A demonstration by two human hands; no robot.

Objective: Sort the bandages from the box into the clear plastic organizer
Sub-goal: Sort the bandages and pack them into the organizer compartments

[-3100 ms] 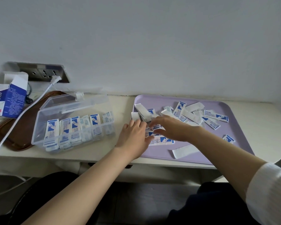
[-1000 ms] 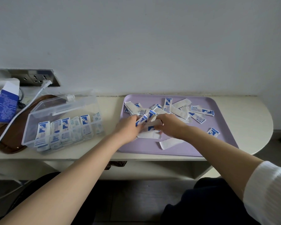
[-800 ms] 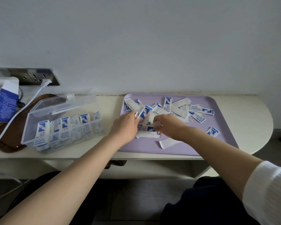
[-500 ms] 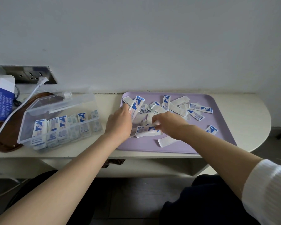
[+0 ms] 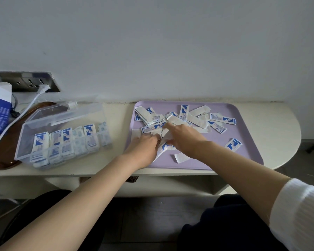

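Both hands are working in the pile of bandages (image 5: 172,122) lying loose on the purple tray (image 5: 250,154). The left hand (image 5: 145,145) is pressing down on wrappers at the pile's near-left edge, fingers curled over several; whether its grip is closed on any cannot be told. The right hand (image 5: 184,137) is reaching over the pile with its forefinger extended onto a wrapper, its grip loose and holding nothing visible. The organizer (image 5: 62,140) is standing open on the bench (image 5: 279,127), left of the tray, most visible compartments already carrying upright bandages. Judged step: gathering like bandages into a stack. Doing it well calls for squaring the wrappers edge to edge, pinching them across the short side, and keeping printed faces one way. Stray bandages are lying well apart at the tray's right.
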